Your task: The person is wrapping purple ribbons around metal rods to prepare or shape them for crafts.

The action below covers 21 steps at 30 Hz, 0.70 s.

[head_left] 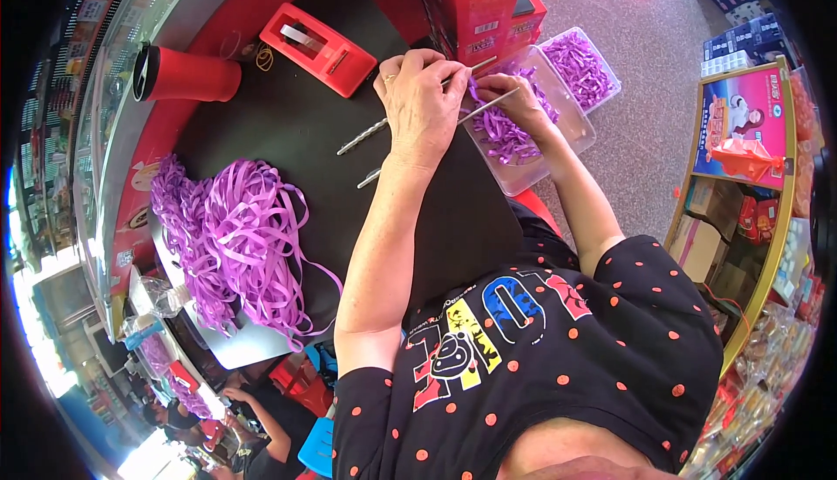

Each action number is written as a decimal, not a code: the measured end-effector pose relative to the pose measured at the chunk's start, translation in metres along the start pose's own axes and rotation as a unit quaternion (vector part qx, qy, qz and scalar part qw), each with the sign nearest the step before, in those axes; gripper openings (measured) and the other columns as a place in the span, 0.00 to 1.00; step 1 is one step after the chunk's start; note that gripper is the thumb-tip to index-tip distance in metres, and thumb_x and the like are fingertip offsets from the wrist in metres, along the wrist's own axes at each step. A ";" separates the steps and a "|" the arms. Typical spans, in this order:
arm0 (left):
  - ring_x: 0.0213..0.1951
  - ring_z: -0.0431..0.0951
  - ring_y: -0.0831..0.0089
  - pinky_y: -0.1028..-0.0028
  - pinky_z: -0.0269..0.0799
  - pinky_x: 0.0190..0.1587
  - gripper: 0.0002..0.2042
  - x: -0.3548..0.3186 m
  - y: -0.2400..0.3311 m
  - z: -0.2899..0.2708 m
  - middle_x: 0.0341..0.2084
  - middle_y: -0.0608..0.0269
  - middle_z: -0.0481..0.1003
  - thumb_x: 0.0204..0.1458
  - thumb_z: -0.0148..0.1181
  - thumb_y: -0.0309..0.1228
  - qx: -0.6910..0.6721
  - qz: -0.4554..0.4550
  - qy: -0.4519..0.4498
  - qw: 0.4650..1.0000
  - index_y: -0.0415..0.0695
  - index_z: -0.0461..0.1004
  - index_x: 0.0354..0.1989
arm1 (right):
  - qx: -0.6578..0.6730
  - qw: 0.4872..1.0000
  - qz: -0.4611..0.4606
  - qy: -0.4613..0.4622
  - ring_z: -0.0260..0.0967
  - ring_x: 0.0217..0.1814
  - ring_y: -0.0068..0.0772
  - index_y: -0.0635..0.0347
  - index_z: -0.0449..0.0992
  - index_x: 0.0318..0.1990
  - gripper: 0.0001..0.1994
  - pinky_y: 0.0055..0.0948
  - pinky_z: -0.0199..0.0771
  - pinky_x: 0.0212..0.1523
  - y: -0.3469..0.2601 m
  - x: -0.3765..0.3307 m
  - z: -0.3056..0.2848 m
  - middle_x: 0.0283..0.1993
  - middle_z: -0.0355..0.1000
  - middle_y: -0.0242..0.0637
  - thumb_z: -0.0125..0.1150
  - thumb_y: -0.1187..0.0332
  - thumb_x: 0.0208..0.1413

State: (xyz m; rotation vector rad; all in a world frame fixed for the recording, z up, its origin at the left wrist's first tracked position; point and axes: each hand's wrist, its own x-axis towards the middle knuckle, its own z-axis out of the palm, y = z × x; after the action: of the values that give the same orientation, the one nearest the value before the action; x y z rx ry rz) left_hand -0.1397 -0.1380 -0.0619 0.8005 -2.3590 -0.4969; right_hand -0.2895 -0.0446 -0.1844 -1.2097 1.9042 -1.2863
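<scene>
My left hand (420, 101), a ring on one finger, is curled over thin metal rods above the dark tabletop. One metal rod (362, 138) has a twisted-looking end past the hand; another rod (490, 105) slants below it toward my right hand. My right hand (520, 107) pinches at a short bit of purple ribbon (473, 89) by the rods' far ends. Beneath the right hand sits a clear plastic box (575, 136) holding short purple ribbon pieces (506, 138). To the left lies a big loose heap of purple ribbon (253, 231), one strand trailing toward my left arm.
A red tape dispenser (318, 50) and a lying red tumbler (196, 75) are at the far left, with rubber bands (264, 55) between. Another filled clear box (580, 68) and a tall red carton (475, 0) stand beyond. People (261, 432) are at lower left; shelves line the right.
</scene>
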 end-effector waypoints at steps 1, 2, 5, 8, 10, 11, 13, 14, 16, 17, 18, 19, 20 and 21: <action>0.45 0.67 0.63 0.62 0.57 0.52 0.05 0.000 0.000 0.000 0.34 0.72 0.74 0.44 0.66 0.35 -0.001 0.002 0.003 1.000 0.50 0.82 0.28 | -0.004 1.000 0.003 -0.014 0.76 0.37 0.28 0.60 0.80 0.40 0.11 0.30 0.73 0.40 0.016 0.000 0.003 0.34 0.78 0.40 0.62 0.66 0.51; 0.45 0.67 0.63 0.62 0.56 0.52 0.05 0.000 0.000 0.001 0.34 0.72 0.74 0.44 0.65 0.35 -0.001 0.004 0.006 1.000 0.50 0.82 0.28 | -0.005 0.999 0.029 -0.028 0.75 0.36 0.27 0.60 0.80 0.40 0.11 0.30 0.73 0.39 0.037 -0.001 0.009 0.33 0.78 0.39 0.62 0.66 0.52; 0.45 0.67 0.63 0.62 0.56 0.53 0.05 0.000 0.002 0.001 0.35 0.72 0.74 0.45 0.65 0.35 -0.003 0.005 0.001 1.000 0.51 0.82 0.28 | 0.042 0.995 0.065 -0.062 0.67 0.30 0.18 0.64 0.79 0.38 0.07 0.25 0.69 0.32 0.095 -0.008 0.023 0.26 0.73 0.31 0.60 0.73 0.52; 0.45 0.66 0.63 0.62 0.56 0.53 0.05 -0.001 0.001 -0.001 0.35 0.73 0.74 0.45 0.65 0.36 -0.003 -0.002 -0.001 1.000 0.51 0.82 0.28 | 0.073 0.985 0.117 -0.103 0.70 0.33 0.18 0.62 0.80 0.38 0.09 0.24 0.71 0.36 0.118 -0.026 0.030 0.30 0.76 0.29 0.61 0.67 0.54; 0.47 0.66 0.64 0.63 0.56 0.54 0.06 0.002 0.004 0.001 0.37 0.72 0.75 0.46 0.64 0.37 0.002 -0.003 -0.024 1.000 0.52 0.82 0.30 | 0.120 0.978 0.141 -0.096 0.73 0.35 0.20 0.61 0.81 0.39 0.12 0.25 0.73 0.40 0.149 -0.043 0.037 0.34 0.78 0.31 0.64 0.62 0.53; 0.49 0.66 0.65 0.64 0.55 0.54 0.08 0.001 0.003 -0.002 0.39 0.71 0.75 0.48 0.63 0.39 0.014 -0.011 -0.040 0.999 0.52 0.82 0.32 | 0.203 0.952 0.208 -0.098 0.72 0.36 0.19 0.59 0.80 0.41 0.12 0.24 0.73 0.38 0.141 -0.053 0.040 0.36 0.78 0.28 0.63 0.62 0.53; 0.49 0.66 0.65 0.65 0.55 0.55 0.08 0.001 0.002 -0.004 0.39 0.72 0.75 0.48 0.63 0.39 0.014 -0.014 -0.044 0.999 0.51 0.82 0.32 | 0.293 0.910 0.279 -0.093 0.70 0.36 0.17 0.57 0.80 0.43 0.13 0.23 0.70 0.35 0.145 -0.063 0.050 0.38 0.77 0.26 0.63 0.62 0.54; 0.48 0.66 0.64 0.63 0.55 0.54 0.07 0.001 0.001 -0.003 0.37 0.72 0.75 0.46 0.64 0.38 0.009 -0.008 -0.027 1.000 0.51 0.82 0.30 | 0.285 0.916 0.266 -0.097 0.69 0.36 0.16 0.57 0.80 0.43 0.13 0.22 0.69 0.35 0.139 -0.066 0.052 0.37 0.77 0.26 0.62 0.61 0.54; 0.47 0.66 0.64 0.62 0.55 0.54 0.06 0.000 -0.001 -0.002 0.36 0.72 0.74 0.45 0.65 0.37 0.005 -0.006 -0.014 1.000 0.51 0.82 0.28 | 0.281 0.919 0.245 -0.126 0.68 0.35 0.15 0.58 0.80 0.42 0.13 0.19 0.65 0.35 0.129 -0.075 0.052 0.37 0.77 0.26 0.61 0.60 0.55; 0.47 0.66 0.64 0.62 0.55 0.54 0.06 0.001 0.000 -0.001 0.36 0.72 0.74 0.45 0.65 0.37 0.004 -0.005 -0.016 1.000 0.51 0.82 0.28 | 0.277 0.916 0.257 -0.138 0.67 0.32 0.15 0.58 0.80 0.42 0.13 0.17 0.63 0.33 0.124 -0.079 0.053 0.36 0.77 0.26 0.60 0.60 0.55; 0.47 0.66 0.64 0.62 0.55 0.54 0.06 0.001 0.000 -0.001 0.36 0.72 0.74 0.45 0.65 0.37 0.003 -0.004 -0.018 1.000 0.51 0.82 0.29 | 0.306 0.905 0.266 -0.131 0.66 0.31 0.14 0.58 0.79 0.42 0.13 0.17 0.62 0.32 0.126 -0.083 0.056 0.35 0.78 0.27 0.60 0.60 0.56; 0.47 0.66 0.64 0.62 0.55 0.54 0.07 0.001 0.001 -0.001 0.37 0.72 0.74 0.46 0.65 0.38 0.002 -0.003 -0.020 1.000 0.51 0.82 0.29 | 0.335 0.893 0.274 -0.124 0.65 0.30 0.13 0.58 0.79 0.42 0.13 0.17 0.61 0.31 0.126 -0.085 0.059 0.34 0.78 0.29 0.60 0.60 0.56; 0.47 0.66 0.64 0.62 0.55 0.54 0.07 0.001 0.001 0.000 0.37 0.72 0.74 0.46 0.65 0.38 0.002 -0.004 -0.021 1.000 0.51 0.82 0.29 | 0.335 0.893 0.275 -0.124 0.65 0.30 0.13 0.58 0.79 0.42 0.13 0.17 0.61 0.31 0.124 -0.085 0.061 0.34 0.78 0.29 0.60 0.60 0.56; 0.47 0.66 0.64 0.62 0.55 0.54 0.07 0.001 0.001 0.000 0.37 0.72 0.74 0.46 0.65 0.38 0.004 0.000 -0.018 1.000 0.51 0.82 0.29 | 0.365 0.878 0.293 -0.098 0.64 0.27 0.13 0.58 0.78 0.43 0.13 0.16 0.60 0.28 0.121 -0.084 0.063 0.33 0.78 0.30 0.59 0.59 0.56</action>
State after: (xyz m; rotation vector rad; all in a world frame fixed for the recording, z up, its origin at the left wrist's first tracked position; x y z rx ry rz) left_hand -0.1405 -0.1378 -0.0611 0.8017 -2.3949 -0.5057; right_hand -0.2463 0.0199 -0.3243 -0.3127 1.2745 -1.2796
